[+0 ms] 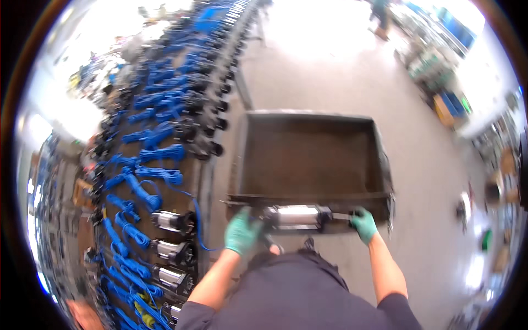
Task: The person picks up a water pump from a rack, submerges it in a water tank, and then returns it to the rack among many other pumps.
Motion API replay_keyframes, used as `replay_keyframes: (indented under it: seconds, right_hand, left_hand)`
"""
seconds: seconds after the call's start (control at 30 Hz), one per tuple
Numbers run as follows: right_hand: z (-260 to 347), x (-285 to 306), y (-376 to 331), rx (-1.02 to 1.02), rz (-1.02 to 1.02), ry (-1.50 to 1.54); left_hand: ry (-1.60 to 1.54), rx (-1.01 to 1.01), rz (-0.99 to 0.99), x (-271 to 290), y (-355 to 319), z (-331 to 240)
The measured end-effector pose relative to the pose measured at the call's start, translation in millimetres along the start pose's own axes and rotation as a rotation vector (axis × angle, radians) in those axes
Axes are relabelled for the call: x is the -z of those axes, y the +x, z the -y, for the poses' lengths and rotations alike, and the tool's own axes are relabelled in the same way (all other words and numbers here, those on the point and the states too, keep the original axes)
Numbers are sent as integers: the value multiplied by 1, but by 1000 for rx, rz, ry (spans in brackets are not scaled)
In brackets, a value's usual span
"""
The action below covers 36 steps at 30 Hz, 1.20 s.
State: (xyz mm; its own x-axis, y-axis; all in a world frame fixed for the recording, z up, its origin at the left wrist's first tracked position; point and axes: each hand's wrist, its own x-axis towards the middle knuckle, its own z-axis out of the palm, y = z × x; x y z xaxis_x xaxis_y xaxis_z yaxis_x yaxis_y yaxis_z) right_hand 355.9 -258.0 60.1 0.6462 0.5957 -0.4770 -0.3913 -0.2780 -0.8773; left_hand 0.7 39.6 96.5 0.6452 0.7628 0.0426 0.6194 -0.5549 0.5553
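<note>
Fingers of the left hand point(242, 232) curl closed around the dark left end of a silver motor point(297, 216), while the right hand point(363, 224) grips its shaft end, so the motor's long axis runs side to side between them at the near rim of an empty dark bin point(313, 159). To the left, a worktop point(204, 181) carries rows of like motors point(173, 221) with coiled blue cables point(159, 176); nothing stands between motor and bin.
</note>
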Motion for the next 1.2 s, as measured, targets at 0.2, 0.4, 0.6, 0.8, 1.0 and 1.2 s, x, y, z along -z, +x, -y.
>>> replay_keyframes:
  seconds: [0.2, 0.4, 0.6, 0.8, 1.0, 1.2]
  right_hand:
    - [-19, 60, -5, 74, -545, 510]
    - [-49, 125, 35, 190, -988, 622]
    - [-57, 114, 27, 9, -1016, -448]
    - [36, 7, -39, 225, -386, -583]
    - [34, -41, -24, 242, -217, -1018]
    - [-56, -12, 20, 271, -415, -1076]
  left_hand:
    - [-132, 466, 105, -9, -56, 139]
    - [-587, 623, 545, -20, -39, 141]
    - [-666, 573, 413, 27, -12, 66]
    - [-579, 194, 442, 82, 16, -26]
    - [-498, -156, 459, 127, 43, -104]
    - [-220, -611, 254, 64, 72, -123]
